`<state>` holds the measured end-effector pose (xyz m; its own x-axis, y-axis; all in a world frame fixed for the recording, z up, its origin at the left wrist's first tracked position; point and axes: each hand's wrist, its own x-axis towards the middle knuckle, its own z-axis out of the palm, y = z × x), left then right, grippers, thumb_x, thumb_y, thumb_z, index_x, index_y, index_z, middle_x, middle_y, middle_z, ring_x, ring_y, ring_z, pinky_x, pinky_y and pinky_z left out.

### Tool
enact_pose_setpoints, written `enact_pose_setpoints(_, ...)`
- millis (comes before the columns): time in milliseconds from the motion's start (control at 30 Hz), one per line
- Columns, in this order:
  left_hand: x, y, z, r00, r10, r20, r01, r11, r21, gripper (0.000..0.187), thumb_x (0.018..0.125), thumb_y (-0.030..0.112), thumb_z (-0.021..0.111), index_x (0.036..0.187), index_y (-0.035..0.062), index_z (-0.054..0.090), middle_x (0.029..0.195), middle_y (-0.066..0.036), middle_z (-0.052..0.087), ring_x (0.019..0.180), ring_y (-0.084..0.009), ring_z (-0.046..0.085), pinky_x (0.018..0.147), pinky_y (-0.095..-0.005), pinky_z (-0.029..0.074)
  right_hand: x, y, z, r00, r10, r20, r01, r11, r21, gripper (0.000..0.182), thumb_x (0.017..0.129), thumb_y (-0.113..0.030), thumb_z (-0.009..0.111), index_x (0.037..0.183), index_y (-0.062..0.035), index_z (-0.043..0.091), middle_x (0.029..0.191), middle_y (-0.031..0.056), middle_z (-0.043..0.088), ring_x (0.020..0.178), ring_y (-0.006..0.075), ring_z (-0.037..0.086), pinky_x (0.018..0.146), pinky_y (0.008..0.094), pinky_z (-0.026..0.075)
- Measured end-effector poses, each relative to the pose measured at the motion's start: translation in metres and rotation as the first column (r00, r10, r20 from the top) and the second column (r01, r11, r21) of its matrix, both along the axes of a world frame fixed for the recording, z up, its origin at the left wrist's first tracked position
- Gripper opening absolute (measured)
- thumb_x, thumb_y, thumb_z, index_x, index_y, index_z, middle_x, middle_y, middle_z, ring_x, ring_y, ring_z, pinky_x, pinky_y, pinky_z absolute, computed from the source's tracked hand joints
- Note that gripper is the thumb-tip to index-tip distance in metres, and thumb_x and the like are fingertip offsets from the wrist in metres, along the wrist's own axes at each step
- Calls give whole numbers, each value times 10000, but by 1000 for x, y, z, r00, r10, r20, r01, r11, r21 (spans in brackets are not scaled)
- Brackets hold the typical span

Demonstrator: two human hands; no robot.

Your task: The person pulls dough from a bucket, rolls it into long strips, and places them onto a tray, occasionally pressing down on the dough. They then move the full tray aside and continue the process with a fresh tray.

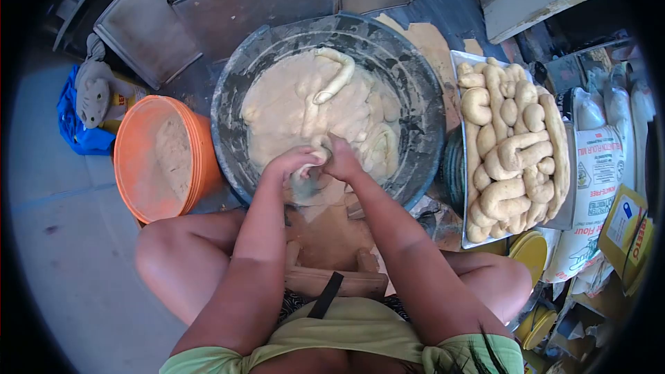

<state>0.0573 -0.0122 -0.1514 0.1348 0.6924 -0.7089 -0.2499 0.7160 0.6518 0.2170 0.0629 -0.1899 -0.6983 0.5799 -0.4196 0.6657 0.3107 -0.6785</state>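
Note:
A large dark tub [429,107] stands in front of me with pale, floury-looking material [277,104] spread inside it. Over its near side, my left hand [294,162] and my right hand [342,159] are close together, fingers closed around a piece of dough [320,147]. The fingers partly cover that dough. A long bent dough roll [337,79] lies on the powder farther back in the tub. More dough pieces [382,149], coated with powder, rest at the tub's right side.
To the right, a metal tray [458,62] is heaped with dough ropes and knots [516,152]. An orange bucket [201,159] holding powder stands left. Flat metal trays [256,3] lean behind the tub. A flour sack [589,194] and yellow containers [530,256] are at the right.

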Motion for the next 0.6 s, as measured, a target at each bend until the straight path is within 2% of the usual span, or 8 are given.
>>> enact_pose_setpoints(33, 5, 17, 26, 1000, -4, 0, 4, 1000, 13, 196, 783, 138, 633, 928, 24, 566, 704, -34, 560, 531, -82, 515, 439, -226, 408, 1, 0, 4, 944, -68, -322, 82, 996, 30, 859, 619, -297, 762, 1339, -103, 336, 1306, 132, 421, 1218, 298, 399, 994, 398, 354)
enact_pose_setpoints(100, 13, 39, 77, 997, -69, 21, 62, 972, 228, 209, 802, 189, 633, 924, 34, 566, 705, -19, 568, 520, -72, 513, 431, -202, 401, 6, 0, 12, 934, -159, -320, 125, 984, -123, 690, 639, -258, 755, 1213, -82, 414, 1146, 103, 489, 1073, 251, 464, 902, 363, 394)
enact_pose_setpoints(200, 16, 37, 155, 877, 391, 281, -479, 765, 430, 234, 828, 205, 612, 971, 27, 559, 738, -24, 576, 548, -80, 526, 441, -204, 408, 26, -1, 45, 879, -335, -338, 164, 880, -446, 227, 759, -169, 690, 897, -24, 582, 799, 39, 625, 722, 145, 589, 676, 290, 468)
enact_pose_setpoints(300, -6, 34, 194, 630, 289, 721, -742, 499, 449, 329, 835, 199, 598, 1088, 13, 501, 855, -89, 602, 612, -118, 563, 478, -240, 465, 51, 8, 95, 824, -419, -381, 132, 796, -590, 245, 789, -187, 674, 926, -15, 566, 777, 42, 606, 670, 130, 574, 629, 281, 469)
enact_pose_setpoints(333, 5, 36, 216, 638, 274, 720, -734, 500, 460, 329, 835, 199, 598, 1088, 13, 501, 855, -89, 602, 612, -118, 563, 478, -240, 465, 64, 13, 147, 801, -450, -395, 85, 738, -669, 362, 786, -211, 685, 1023, 6, 518, 761, 27, 572, 639, 108, 543, 586, 264, 463)
enact_pose_setpoints(400, 33, 38, 259, 896, 228, 380, -442, 529, 724, 426, 833, 177, 591, 1178, 14, 403, 1032, -168, 578, 684, -175, 602, 520, -263, 503, 97, 33, 225, 833, -400, -381, 95, 782, -615, 456, 788, -197, 677, 1148, -31, 452, 778, 19, 540, 651, 93, 522, 565, 243, 458)
enact_pose_setpoints(500, 48, 78, 266, 980, 15, 196, -150, 702, 696, 435, 883, 183, 525, 1230, -12, 352, 1197, -217, 509, 736, -218, 626, 573, -276, 556, 158, 59, 333, 857, -322, -403, 181, 919, -350, 494, 814, -248, 631, 1263, -159, 444, 911, 17, 531, 680, 78, 478, 581, 219, 430)
enact_pose_setpoints(600, 98, 142, 292, 905, -42, 423, -230, 788, 571, 361, 882, 142, 505, 1174, -31, 382, 1185, -251, 491, 774, -234, 621, 626, -289, 562, 227, 90, 382, 836, -295, -463, 283, 954, -96, 370, 856, -229, 585, 1204, -133, 509, 985, 10, 541, 753, 73, 463, 659, 215, 418)
